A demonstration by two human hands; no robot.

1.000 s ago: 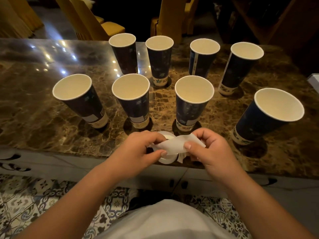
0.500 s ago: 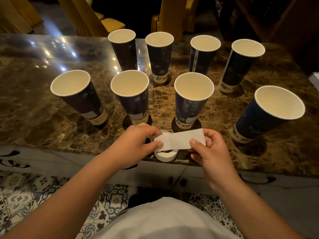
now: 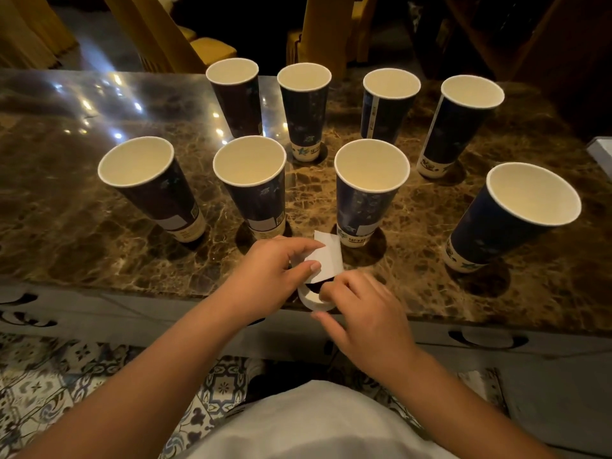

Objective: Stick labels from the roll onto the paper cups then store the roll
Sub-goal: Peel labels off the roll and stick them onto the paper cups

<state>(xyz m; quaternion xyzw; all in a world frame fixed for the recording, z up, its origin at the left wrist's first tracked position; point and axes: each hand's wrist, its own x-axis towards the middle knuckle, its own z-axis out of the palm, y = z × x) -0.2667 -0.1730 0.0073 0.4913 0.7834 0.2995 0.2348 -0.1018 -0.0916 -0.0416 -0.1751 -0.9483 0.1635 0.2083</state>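
Several dark blue paper cups stand upright in two rows on the brown marble table (image 3: 82, 226); the nearest are one front cup (image 3: 255, 193) and another (image 3: 367, 197). A white label roll (image 3: 313, 303) lies at the table's front edge. My left hand (image 3: 271, 270) pinches a white label strip (image 3: 329, 256) that rises from the roll and points away from me. My right hand (image 3: 364, 313) grips the roll, with curled fingers on top and the thumb on its near side. Most of the roll is hidden by both hands.
Yellow chairs (image 3: 205, 48) stand behind the table. A pale flat object (image 3: 601, 150) lies at the right edge. A front cup (image 3: 516, 220) stands far right and another (image 3: 152, 193) far left. Patterned floor tiles lie below the table front.
My right hand let go of the strip's right end and dropped onto the roll. The strip, held level before, now stands up in my left hand.
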